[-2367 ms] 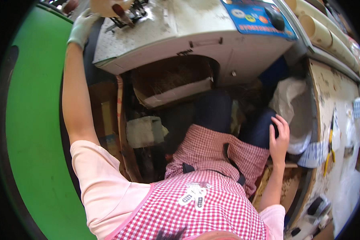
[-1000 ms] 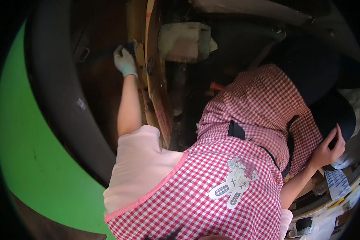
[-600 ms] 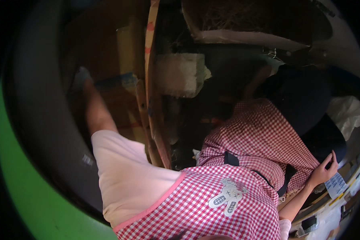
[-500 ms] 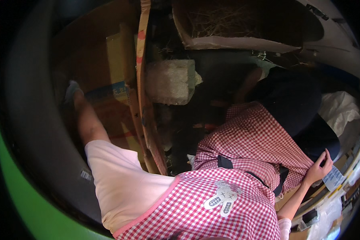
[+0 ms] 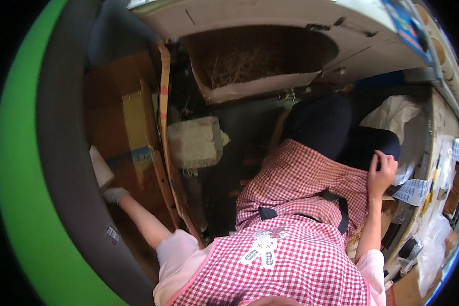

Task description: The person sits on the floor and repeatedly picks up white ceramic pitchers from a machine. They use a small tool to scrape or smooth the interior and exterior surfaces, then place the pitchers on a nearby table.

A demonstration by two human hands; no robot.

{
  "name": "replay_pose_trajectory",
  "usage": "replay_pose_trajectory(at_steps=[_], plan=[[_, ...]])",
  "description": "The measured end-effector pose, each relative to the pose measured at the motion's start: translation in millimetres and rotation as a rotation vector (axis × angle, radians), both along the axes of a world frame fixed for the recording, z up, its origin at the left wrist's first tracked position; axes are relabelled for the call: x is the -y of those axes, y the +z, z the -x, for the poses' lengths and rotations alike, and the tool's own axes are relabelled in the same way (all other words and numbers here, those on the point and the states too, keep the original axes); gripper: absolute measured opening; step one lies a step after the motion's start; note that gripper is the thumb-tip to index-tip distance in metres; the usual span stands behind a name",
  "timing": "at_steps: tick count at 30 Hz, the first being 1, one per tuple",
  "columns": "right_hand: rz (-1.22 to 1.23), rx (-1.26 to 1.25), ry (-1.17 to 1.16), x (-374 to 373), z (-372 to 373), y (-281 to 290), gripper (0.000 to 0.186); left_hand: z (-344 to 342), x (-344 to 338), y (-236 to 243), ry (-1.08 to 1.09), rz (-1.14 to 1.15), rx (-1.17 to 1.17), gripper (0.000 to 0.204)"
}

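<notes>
One carton (image 5: 262,87) holds strands (image 5: 245,64); left fingers (image 5: 112,193) touch a white block (image 5: 102,169), grip unclear; right fingers (image 5: 386,160) rest parted.

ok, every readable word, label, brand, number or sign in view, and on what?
No text legible enough to quote.
White label on the dark panel: too small.
Blue band on the brown cardboard: blurred characters.
Blue-and-white sheet at right: too small.
Blue mat, upper right: blurred.

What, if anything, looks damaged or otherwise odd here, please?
The rabbit motif on the checked apron looks worn, its end beyond the face patchy. Also, oddly, the left hand wears a glove while the right hand is bare.
</notes>
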State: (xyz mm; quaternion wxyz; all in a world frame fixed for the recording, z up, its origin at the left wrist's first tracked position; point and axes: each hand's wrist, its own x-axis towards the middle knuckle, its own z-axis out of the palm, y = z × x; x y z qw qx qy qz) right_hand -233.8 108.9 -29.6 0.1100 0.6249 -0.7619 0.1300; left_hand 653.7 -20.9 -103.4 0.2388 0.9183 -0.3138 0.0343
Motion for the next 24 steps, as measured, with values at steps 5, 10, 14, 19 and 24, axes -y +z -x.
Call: replay_pose_trajectory(at_steps=[5, 10, 14, 19, 24], plan=[[0.081, 0.071, 0.044, 2.6, -14.7, 1.7, 0.01, 35.0, -21.8, 9.3, -0.079, 0.285, -0.319, 0.065], [0.136, 0.064, 0.087, -4.1, -15.9, -3.9, 0.01, 69.7, -41.2, 10.7, -0.15, 0.511, -0.693, 0.064], [0.187, 0.094, 0.077, -11.2, -11.5, -11.3, 0.008, 94.6, -51.8, 5.8, -0.218, 0.604, -0.93, 0.063], [0.177, 0.075, 0.128, -17.7, -6.6, -17.7, 0.008, 134.6, -47.2, -10.6, -0.274, 0.649, -1.134, 0.062], [0.206, 0.154, 0.118, -17.7, -9.6, -12.7, 0.007, 193.4, -51.5, 3.6, -0.177, 0.607, -0.943, 0.052]])
